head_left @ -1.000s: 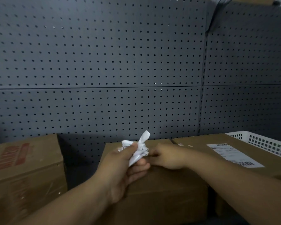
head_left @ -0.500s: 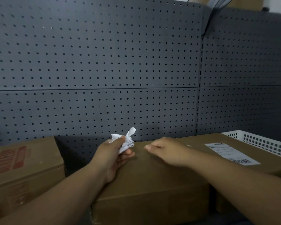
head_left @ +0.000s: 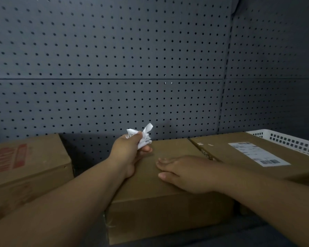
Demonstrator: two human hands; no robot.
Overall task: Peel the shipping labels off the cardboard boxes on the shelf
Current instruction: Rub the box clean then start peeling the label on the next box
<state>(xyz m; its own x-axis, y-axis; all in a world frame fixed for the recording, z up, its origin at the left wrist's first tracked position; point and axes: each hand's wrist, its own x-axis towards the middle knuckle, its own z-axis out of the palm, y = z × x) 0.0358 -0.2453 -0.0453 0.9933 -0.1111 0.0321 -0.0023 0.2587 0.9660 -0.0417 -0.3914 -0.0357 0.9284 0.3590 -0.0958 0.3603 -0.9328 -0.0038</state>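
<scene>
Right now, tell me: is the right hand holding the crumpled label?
No, the crumpled label is pinched in the left hand, while the right hand lies flat on the middle cardboard box.

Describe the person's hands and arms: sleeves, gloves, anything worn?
Left hand and right hand are bare, with no gloves, rings, watch or wristbands visible. Left forearm and right forearm are uncovered to the frame edge, with no sleeves in view. Nails look short and unpainted, though the light is dim.
</scene>
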